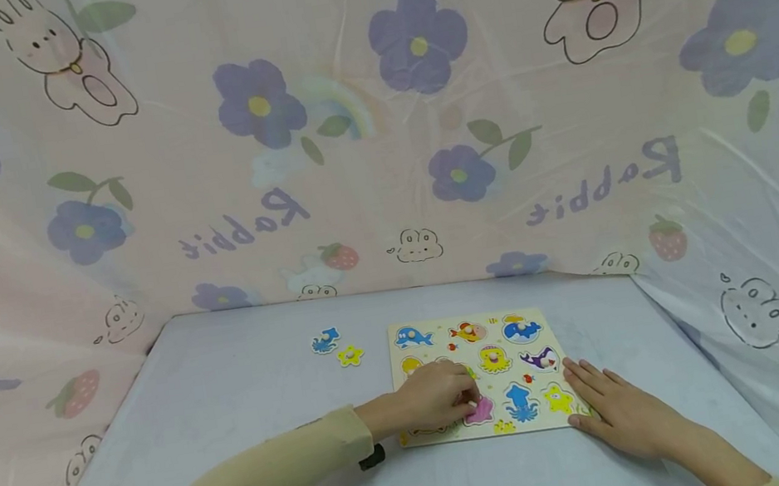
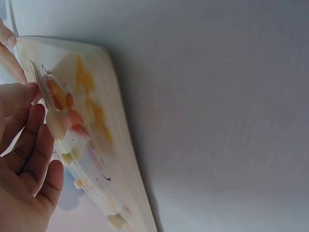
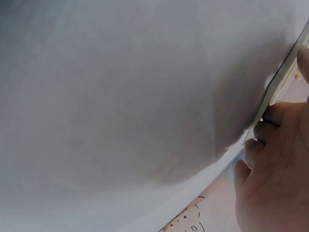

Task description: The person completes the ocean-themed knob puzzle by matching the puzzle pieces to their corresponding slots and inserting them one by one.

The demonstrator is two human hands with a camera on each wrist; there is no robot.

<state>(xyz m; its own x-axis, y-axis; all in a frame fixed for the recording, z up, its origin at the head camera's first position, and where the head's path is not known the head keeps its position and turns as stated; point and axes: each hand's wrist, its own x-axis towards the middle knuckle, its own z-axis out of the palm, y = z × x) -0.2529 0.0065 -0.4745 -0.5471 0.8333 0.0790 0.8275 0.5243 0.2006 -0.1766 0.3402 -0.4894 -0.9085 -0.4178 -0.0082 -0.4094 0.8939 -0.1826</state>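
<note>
A wooden peg puzzle board [image 1: 463, 432] with colourful sea-animal pieces lies on the table. My left hand [image 1: 437, 395] reaches over its lower left part. Thumb and fingertips pinch a pink puzzle piece [image 1: 480, 412], which sits at its spot in the bottom row. The left wrist view shows the left hand [image 2: 24, 150] from the side, fingertips close over the board beside a round wooden knob [image 2: 58, 124]. At the board's right edge my right hand [image 1: 630, 417] lies with fingers extended, fingertips and thumb touching the edge. Left-hand pieces are partly hidden under my left hand.
Two loose pieces, a blue octopus-like one [image 1: 325, 340] and a yellow star [image 1: 350, 355], lie left of the board on the white tabletop [image 1: 244, 382]. A patterned curtain [image 1: 361, 155] rises behind the table and along its sides.
</note>
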